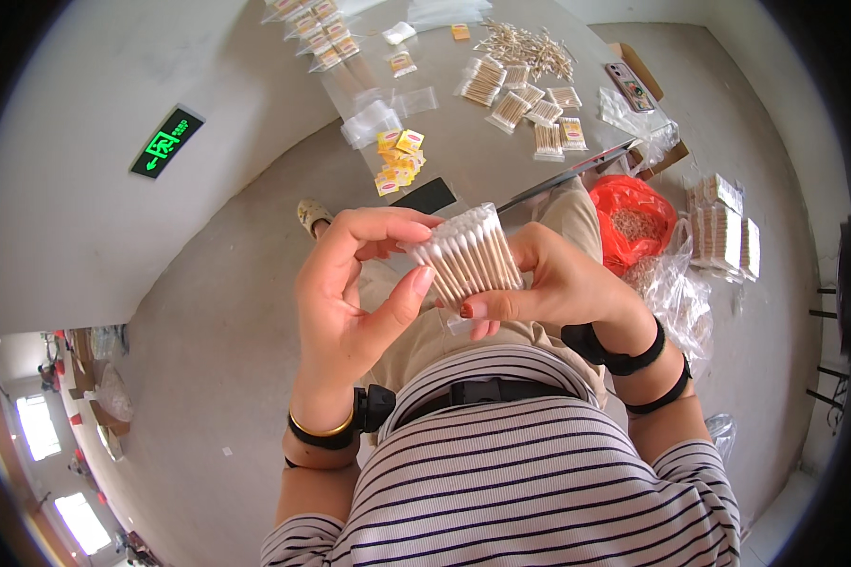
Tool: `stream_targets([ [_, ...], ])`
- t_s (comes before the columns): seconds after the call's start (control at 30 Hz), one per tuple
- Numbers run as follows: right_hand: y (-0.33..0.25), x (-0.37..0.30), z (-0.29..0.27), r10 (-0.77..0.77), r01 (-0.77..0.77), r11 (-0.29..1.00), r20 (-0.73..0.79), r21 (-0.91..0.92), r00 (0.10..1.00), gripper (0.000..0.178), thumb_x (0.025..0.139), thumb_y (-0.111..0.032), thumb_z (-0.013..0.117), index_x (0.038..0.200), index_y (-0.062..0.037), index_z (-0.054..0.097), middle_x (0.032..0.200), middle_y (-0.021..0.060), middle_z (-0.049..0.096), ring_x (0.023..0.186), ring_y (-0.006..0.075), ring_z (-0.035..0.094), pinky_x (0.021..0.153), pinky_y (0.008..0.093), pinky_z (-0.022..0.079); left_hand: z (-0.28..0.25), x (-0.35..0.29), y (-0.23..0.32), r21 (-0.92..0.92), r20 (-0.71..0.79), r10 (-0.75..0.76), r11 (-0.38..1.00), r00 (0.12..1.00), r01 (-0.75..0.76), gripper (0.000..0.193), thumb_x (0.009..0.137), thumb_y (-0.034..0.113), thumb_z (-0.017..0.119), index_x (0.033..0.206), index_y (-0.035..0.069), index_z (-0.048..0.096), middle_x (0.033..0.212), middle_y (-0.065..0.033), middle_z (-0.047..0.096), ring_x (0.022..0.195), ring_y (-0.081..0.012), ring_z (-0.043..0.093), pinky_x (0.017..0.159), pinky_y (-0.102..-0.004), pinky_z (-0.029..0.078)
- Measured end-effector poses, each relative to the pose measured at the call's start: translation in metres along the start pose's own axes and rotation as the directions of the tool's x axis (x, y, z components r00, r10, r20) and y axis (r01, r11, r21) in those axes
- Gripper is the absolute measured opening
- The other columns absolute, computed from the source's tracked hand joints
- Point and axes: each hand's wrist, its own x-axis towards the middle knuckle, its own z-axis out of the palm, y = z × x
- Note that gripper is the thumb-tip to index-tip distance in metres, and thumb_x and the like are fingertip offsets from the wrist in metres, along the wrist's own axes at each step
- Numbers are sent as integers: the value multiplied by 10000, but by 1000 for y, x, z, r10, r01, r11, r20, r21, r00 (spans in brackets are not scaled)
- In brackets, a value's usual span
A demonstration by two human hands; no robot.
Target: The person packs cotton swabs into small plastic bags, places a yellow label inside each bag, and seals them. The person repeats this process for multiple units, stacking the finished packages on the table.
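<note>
Between left hand (343, 293) and right hand (550, 283): clear bag of cotton swabs (470, 253), held tilted above the lap, white tips uppermost.
Left grip: curled around a wide gap, thumb and forefinger touching the bag's left side; cannot tell how firmly pinched.
Right grip: closed on the bag's lower right, thumb across the front, other fingers mostly hidden behind.
Grey table (454, 159): beyond the grip, with a dark flat pad (425, 196) at the near edge.
Yellow packets (399, 163): heaped on the table, ahead and left of the grip, just beside empty clear bags (373, 125).
Filled swab packs (511, 110): farther ahead and slightly right, just before a pile of loose swabs (531, 51).
Phone (631, 87): farther right, near the table's side.
Red plastic bag (616, 188): right of the grip, open, with pale bits inside; near stacked swab packs (720, 234).
Grey floor (246, 274): spread below and left of the grip.
Pale wall (222, 66): far left, bearing a lit green sign (166, 142).
Bright windows (38, 427): lower left, well apart from the grip.
</note>
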Motion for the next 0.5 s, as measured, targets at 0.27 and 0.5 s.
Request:
stream_targets([
  [0.27, -2, -8, -1, 15, -22, 996, 84, 90, 996, 299, 1027, -232, 682, 1100, 57, 708, 940, 101, 756, 799, 138, 721, 738, 275, 582, -1, -4, 6, 2, -23, -77, 997, 997, 77, 234, 921, 46, 712, 1136, -13, 643, 1083, -86, 705, 941, -119, 669, 862, -266, 516],
  [0.5, -3, -20, 3, -107, 82, 979, 125, 189, 986, 362, 1089, -283, 557, 1102, 54, 688, 961, 121, 757, 844, 179, 734, 795, 310, 596, 2, -12, 18, -120, -46, -115, 987, 992, 109, 239, 932, 43, 718, 1147, -18, 634, 1079, -77, 694, 896, -102, 671, 839, -248, 509],
])
